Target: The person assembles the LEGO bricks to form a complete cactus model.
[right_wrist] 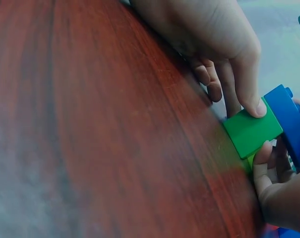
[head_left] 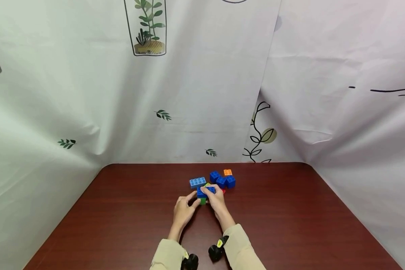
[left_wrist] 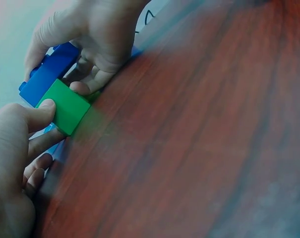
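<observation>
Near the far side of the table, a long dark blue toy brick [head_left: 201, 194] sits on top of a green brick [head_left: 203, 201], overhanging it to the right. My left hand [head_left: 183, 212] pinches the green brick; in the left wrist view its thumb lies on the green face [left_wrist: 70, 111]. From the right, my right hand [head_left: 217, 200] grips the blue brick, thumb across its studs. The right wrist view shows fingers of that hand under the overhang, beside the green brick [right_wrist: 254, 131]. A yellow-green brick [head_left: 207, 184] is partly hidden behind the blue one.
Behind the hands lie a light blue brick [head_left: 197, 182], several dark blue bricks [head_left: 230, 182] and an orange brick [head_left: 227, 172]. A red brick [head_left: 224, 191] shows partly beside the right hand. The brown table [head_left: 121, 217] ends at a printed white cloth [head_left: 202, 82].
</observation>
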The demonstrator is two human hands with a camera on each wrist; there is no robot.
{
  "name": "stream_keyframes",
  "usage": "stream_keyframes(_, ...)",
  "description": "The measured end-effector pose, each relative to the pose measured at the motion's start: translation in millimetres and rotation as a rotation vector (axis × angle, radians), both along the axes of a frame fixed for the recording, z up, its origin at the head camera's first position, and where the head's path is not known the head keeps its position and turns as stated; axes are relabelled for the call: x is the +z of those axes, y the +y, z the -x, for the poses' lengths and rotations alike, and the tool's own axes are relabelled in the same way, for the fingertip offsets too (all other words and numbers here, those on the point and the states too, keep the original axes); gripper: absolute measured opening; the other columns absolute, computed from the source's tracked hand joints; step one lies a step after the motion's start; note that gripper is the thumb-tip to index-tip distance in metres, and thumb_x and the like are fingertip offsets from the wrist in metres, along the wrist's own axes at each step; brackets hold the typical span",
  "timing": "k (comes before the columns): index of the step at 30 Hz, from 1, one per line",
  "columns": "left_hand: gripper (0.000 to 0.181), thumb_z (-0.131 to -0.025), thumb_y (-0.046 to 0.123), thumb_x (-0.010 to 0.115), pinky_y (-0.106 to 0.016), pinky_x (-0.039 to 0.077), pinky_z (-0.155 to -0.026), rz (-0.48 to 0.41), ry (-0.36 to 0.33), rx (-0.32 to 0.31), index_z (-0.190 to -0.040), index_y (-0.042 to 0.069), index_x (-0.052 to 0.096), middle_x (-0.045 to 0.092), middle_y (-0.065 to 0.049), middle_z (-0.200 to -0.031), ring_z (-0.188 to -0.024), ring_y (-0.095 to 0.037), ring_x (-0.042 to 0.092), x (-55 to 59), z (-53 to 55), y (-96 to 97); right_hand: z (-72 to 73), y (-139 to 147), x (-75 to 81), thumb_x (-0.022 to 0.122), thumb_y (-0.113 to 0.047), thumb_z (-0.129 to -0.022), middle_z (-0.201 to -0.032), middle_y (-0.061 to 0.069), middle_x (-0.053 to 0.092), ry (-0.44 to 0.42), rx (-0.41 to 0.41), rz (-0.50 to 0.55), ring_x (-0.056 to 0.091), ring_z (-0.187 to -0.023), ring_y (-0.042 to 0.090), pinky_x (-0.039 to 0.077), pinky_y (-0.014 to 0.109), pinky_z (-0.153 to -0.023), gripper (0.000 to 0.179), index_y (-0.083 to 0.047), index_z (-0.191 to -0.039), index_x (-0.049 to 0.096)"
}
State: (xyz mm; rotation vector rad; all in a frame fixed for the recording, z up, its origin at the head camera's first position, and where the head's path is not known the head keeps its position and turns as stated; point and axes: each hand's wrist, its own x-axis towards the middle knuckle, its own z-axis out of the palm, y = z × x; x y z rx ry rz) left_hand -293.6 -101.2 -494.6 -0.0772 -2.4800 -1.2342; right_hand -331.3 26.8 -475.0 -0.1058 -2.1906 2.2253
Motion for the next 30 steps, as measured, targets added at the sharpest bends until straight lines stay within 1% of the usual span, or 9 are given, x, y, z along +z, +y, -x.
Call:
stream_keyframes(4, 0.042, -0.091, 0.033, 0.066, -0.053, 0.047, -0.084, -0.026, -0.046, -0.006, -0.127, 0.012, 0.066, 0.066, -0.017, -0.109, -0.101, -0.032, 0.059, 0.0, 2.5, 0.4, -0.5, 2.7, -1.2, 0.068, -0.024, -0.09, -0.095, 0.008, 0.062, 0.018, 0.017, 0.004, 0.053, -0.065, 0.009, 0.048, 0.019, -0.057, 0.041, 0.005, -0.116, 0.057)
stream_keyframes(8, 0.042, -0.09, 0.031, 0.068, -0.051, 0.048, -0.085, -0.005, -0.09, -0.009, -0.128, 0.013, 0.065, 0.066, -0.016, -0.112, -0.102, -0.031, 0.059, -2.2, 4.5, 0.0, -2.5, 7.5, -5.0, 0.067, -0.028, -0.092, -0.097, 0.008, 0.063, 0.045, 0.052, -0.021, 0.054, -0.068, 0.008, 0.05, 0.02, -0.06, 0.044, 0.005, -0.12, 0.056)
stream_keyframes(10, 0.042, -0.09, 0.031, 0.069, -0.049, 0.048, -0.086, 0.0, -0.108, -0.015, -0.128, 0.014, 0.066, 0.066, -0.014, -0.112, -0.103, -0.029, 0.059, -2.8, 4.3, -0.2, -4.6, 10.2, -6.1, 0.067, -0.025, -0.092, -0.099, 0.009, 0.063, 0.059, 0.064, -0.017, 0.055, -0.071, 0.007, 0.05, 0.019, -0.063, 0.043, 0.006, -0.121, 0.056)
stream_keyframes(13, 0.041, -0.09, 0.031, 0.069, -0.048, 0.048, -0.085, 0.003, -0.102, -0.024, -0.127, 0.015, 0.066, 0.067, -0.013, -0.111, -0.103, -0.028, 0.059, -3.8, 4.3, -1.4, -11.0, 13.5, -2.3, 0.066, -0.019, -0.093, -0.104, 0.014, 0.064, 0.096, 0.09, -0.015, 0.055, -0.076, 0.006, 0.051, 0.02, -0.069, 0.042, 0.009, -0.122, 0.054)
stream_keyframes(16, 0.041, -0.089, 0.031, 0.069, -0.048, 0.048, -0.086, -0.005, -0.089, -0.021, -0.126, 0.014, 0.067, 0.067, -0.013, -0.11, -0.102, -0.027, 0.059, -3.9, 3.9, -2.7, -20.5, 15.3, 7.3, 0.066, -0.015, -0.092, -0.112, 0.021, 0.063, 0.12, 0.123, -0.016, 0.055, -0.084, 0.008, 0.05, 0.02, -0.074, 0.044, 0.011, -0.124, 0.052)
stream_keyframes(19, 0.04, -0.088, 0.031, 0.07, -0.048, 0.048, -0.085, 0.0, -0.082, -0.023, -0.125, 0.014, 0.068, 0.067, -0.013, -0.108, -0.101, -0.027, 0.059, -4.9, 4.3, -3.4, -30.0, 16.9, 16.0, 0.066, -0.013, -0.092, -0.119, 0.026, 0.06, 0.133, 0.144, -0.02, 0.056, -0.092, 0.011, 0.049, 0.019, -0.077, 0.046, 0.012, -0.127, 0.05)
stream_keyframes(22, 0.04, -0.087, 0.032, 0.072, -0.047, 0.048, -0.084, 0.005, -0.083, -0.027, -0.123, 0.015, 0.069, 0.067, -0.013, -0.108, -0.101, -0.027, 0.059, -5.8, 3.5, -4.4, -36.6, 17.7, 19.3, 0.067, -0.011, -0.091, -0.122, 0.028, 0.059, 0.128, 0.145, -0.005, 0.058, -0.096, 0.014, 0.049, 0.017, -0.079, 0.047, 0.011, -0.128, 0.049)
stream_keyframes(26, 0.04, -0.086, 0.033, 0.073, -0.046, 0.048, -0.084, 0.005, -0.085, -0.025, -0.122, 0.016, 0.07, 0.068, -0.012, -0.107, -0.101, -0.027, 0.06, -5.7, 0.8, -5.1, -39.0, 18.3, 18.5, 0.067, -0.012, -0.091, -0.121, 0.028, 0.06, 0.146, 0.141, -0.01, 0.058, -0.097, 0.013, 0.049, 0.016, -0.078, 0.046, 0.012, -0.126, 0.05)
stream_keyframes(30, 0.042, -0.086, 0.039, 0.071, -0.048, 0.046, -0.086, -0.014, -0.108, -0.041, -0.124, 0.019, 0.069, 0.067, -0.011, -0.11, -0.104, -0.027, 0.058, -2.8, -0.1, -3.3, -36.4, 20.4, 18.2, 0.069, -0.01, -0.089, -0.117, 0.026, 0.063, 0.154, 0.113, 0.001, 0.058, -0.091, 0.008, 0.049, 0.015, -0.076, 0.041, 0.01, -0.122, 0.055)
